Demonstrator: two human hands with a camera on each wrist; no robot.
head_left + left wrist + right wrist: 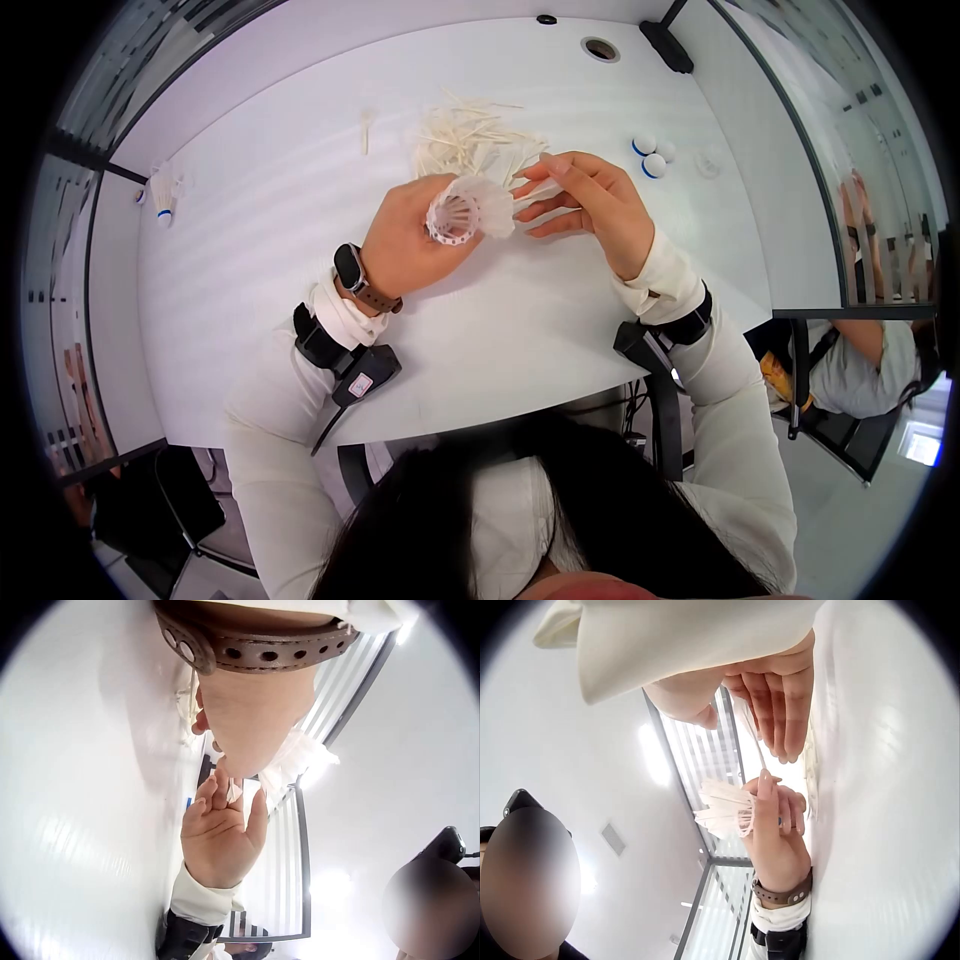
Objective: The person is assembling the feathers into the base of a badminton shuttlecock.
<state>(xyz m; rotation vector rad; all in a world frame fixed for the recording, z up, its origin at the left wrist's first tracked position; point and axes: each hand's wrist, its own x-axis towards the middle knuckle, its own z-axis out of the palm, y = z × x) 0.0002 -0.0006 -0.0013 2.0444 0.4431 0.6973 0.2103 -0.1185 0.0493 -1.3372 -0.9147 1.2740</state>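
My left hand (408,232) grips a white feather shuttlecock (462,215); its flared skirt sticks out above the fingers. In the right wrist view the shuttlecock (727,810) fans out sideways, and its base is mostly hidden by the curled fingers. One loose white feather (755,735) spans the gap between the hands, its thin quill reaching the left hand's thumb tip. Around the feather, my right hand (600,205) faces the left with fingers nearly straight. The right thumb stands apart from the fingers in both wrist views.
Behind the hands a pile of loose feathers (460,140) spreads over the white table (480,330). A single feather (366,132) lies left of it. White shuttlecock corks with blue bands (653,166) sit to the right. Another shuttlecock (163,195) lies by the left partition.
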